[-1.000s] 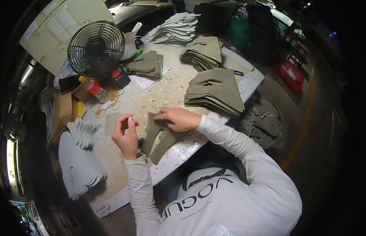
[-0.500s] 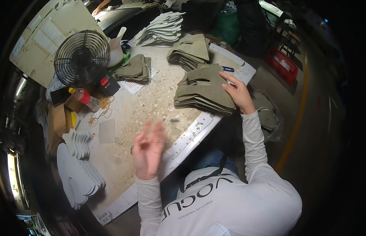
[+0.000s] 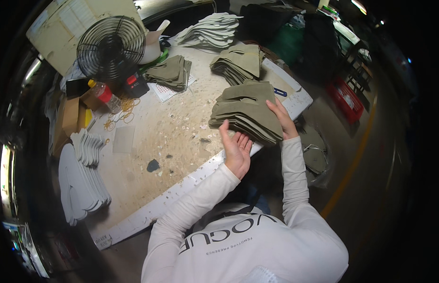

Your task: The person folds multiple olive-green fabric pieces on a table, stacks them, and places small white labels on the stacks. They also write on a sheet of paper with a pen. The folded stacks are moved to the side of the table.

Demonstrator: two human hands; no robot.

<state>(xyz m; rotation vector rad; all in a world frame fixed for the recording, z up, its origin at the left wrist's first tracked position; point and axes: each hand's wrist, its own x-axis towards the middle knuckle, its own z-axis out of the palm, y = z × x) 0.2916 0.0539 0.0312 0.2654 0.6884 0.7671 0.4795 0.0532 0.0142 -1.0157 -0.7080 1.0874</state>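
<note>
A thick stack of olive-grey cut fabric pieces (image 3: 247, 106) lies at the right end of the worktable, its layers fanned along the near edge. My right hand (image 3: 284, 122) grips its right side, part of the fingers hidden by the cloth. At the near left edge, my left hand (image 3: 238, 153) is palm up with thumb and fingers spread, the fingertips against the lower layers. Behind this stack lies a second olive stack (image 3: 236, 63), with a slit across its top piece. A smaller olive bundle (image 3: 170, 73) rests on a printed sheet farther left.
White shaped pieces are piled at the back (image 3: 210, 30) and front left (image 3: 82, 184). A black fan (image 3: 111, 47), a red-capped battery-like block (image 3: 135, 85) and a bottle (image 3: 104, 95) stand at left. Dark scraps (image 3: 153, 165) litter the tabletop. A red crate (image 3: 345, 100) sits on the floor.
My left hand has moved right from over the tabletop to the near edge of the stack. My right hand has slid lower along its right side. The view has shifted slightly.
</note>
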